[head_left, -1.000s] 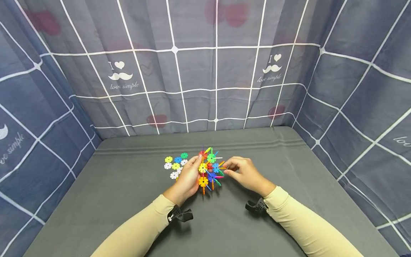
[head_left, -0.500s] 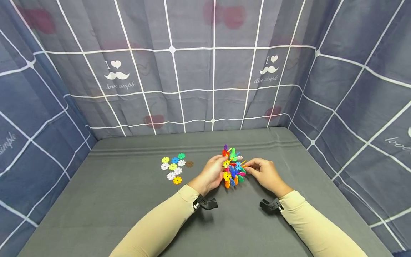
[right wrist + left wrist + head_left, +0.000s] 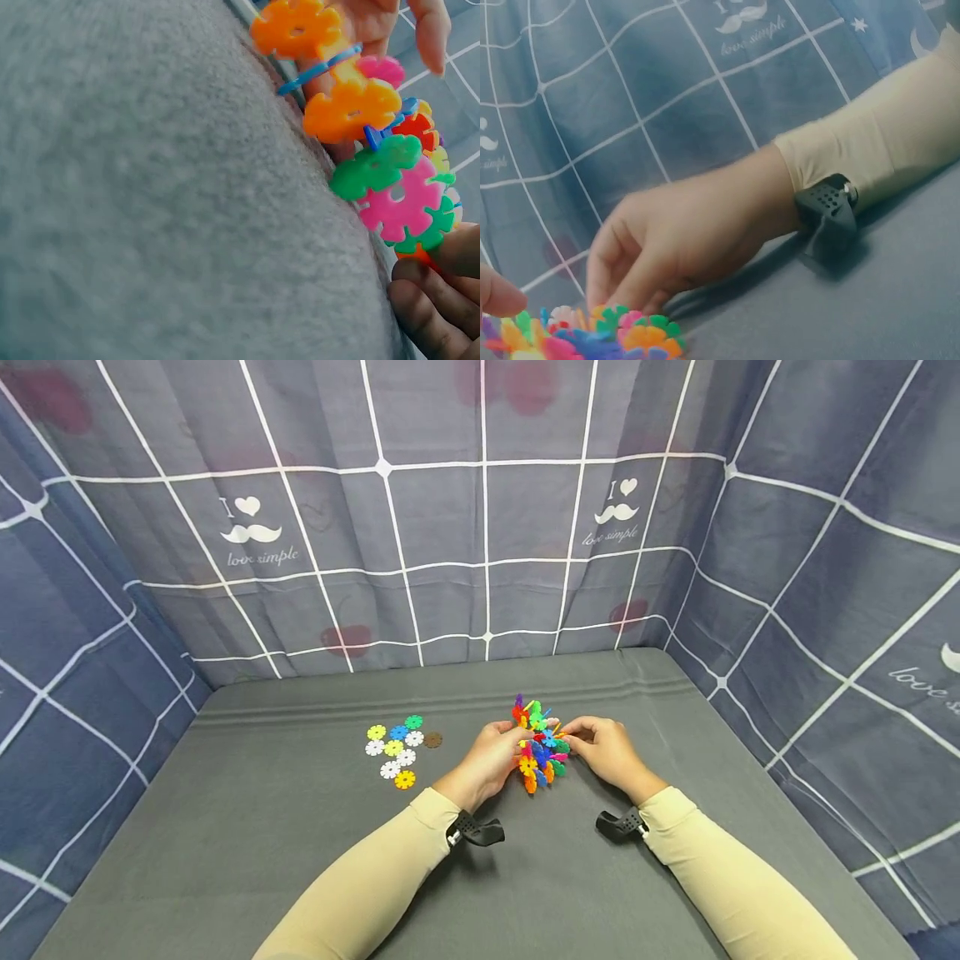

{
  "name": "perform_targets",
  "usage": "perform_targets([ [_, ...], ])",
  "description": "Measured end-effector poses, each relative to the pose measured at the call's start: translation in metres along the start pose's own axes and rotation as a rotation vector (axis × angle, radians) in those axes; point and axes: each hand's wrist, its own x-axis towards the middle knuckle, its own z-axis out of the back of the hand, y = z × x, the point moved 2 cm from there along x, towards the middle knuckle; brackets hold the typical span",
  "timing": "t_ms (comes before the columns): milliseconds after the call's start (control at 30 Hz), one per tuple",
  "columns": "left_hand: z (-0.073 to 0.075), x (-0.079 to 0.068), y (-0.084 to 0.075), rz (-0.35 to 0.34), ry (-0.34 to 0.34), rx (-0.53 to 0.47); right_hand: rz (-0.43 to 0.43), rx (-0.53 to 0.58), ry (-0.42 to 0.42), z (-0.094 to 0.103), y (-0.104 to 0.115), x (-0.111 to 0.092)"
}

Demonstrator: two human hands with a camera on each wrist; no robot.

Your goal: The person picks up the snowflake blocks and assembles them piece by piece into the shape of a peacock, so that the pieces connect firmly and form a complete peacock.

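Note:
My left hand [image 3: 491, 758] grips a built-up cluster of interlocking plastic snowflake discs [image 3: 542, 752] from its left side, with the thumb over it. The cluster is many-coloured, with discs standing out at several angles. Against its right side, my right hand [image 3: 609, 755] pinches an orange-red disc [image 3: 417, 256] between thumb and fingers, largely hidden by them. In the right wrist view, a pink disc [image 3: 403, 196] and a green disc [image 3: 379, 166] sit close to those fingertips. Part of the left thumb [image 3: 499, 292] shows over the cluster in the left wrist view.
Several loose discs lie flat on the grey table [image 3: 300, 827] left of the hands, among them a brown disc [image 3: 432, 740], a yellow-orange disc [image 3: 405, 779] and a green disc [image 3: 413, 722]. A checked curtain [image 3: 442, 543] surrounds the table's back and sides.
Both hands and the cluster have moved right, away from the loose discs, uncovering the brown and yellow-orange ones. The cluster has turned somewhat, and the right fingers sit closer against it.

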Motion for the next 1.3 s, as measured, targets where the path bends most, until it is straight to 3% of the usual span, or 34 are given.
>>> perform_targets([
  [167,0.01,-0.004,-0.01,0.001,-0.027,0.184,0.021,-0.041,0.001,-0.001,0.001,0.004],
  [233,0.013,-0.004,-0.011,0.011,-0.018,0.208,0.03,-0.061,0.0,-0.001,0.001,0.005],
  [433,0.012,-0.002,-0.01,0.057,0.048,0.142,0.03,-0.108,-0.011,0.0,-0.003,0.009],
  [633,0.011,0.001,-0.007,0.059,0.059,0.083,0.032,-0.137,-0.008,0.0,-0.005,0.012],
  [733,0.013,0.002,-0.006,0.063,0.065,0.071,0.027,-0.134,-0.001,-0.001,-0.005,0.013],
  [900,0.019,0.002,-0.008,0.086,0.132,0.086,0.024,-0.111,0.004,-0.001,-0.005,0.013],
  [1133,0.036,-0.004,-0.014,0.153,0.201,0.106,0.021,-0.086,0.012,-0.002,-0.008,0.01],
  [1300,0.057,-0.014,-0.024,0.127,0.212,0.165,0.023,-0.055,0.019,0.002,-0.007,0.007],
])
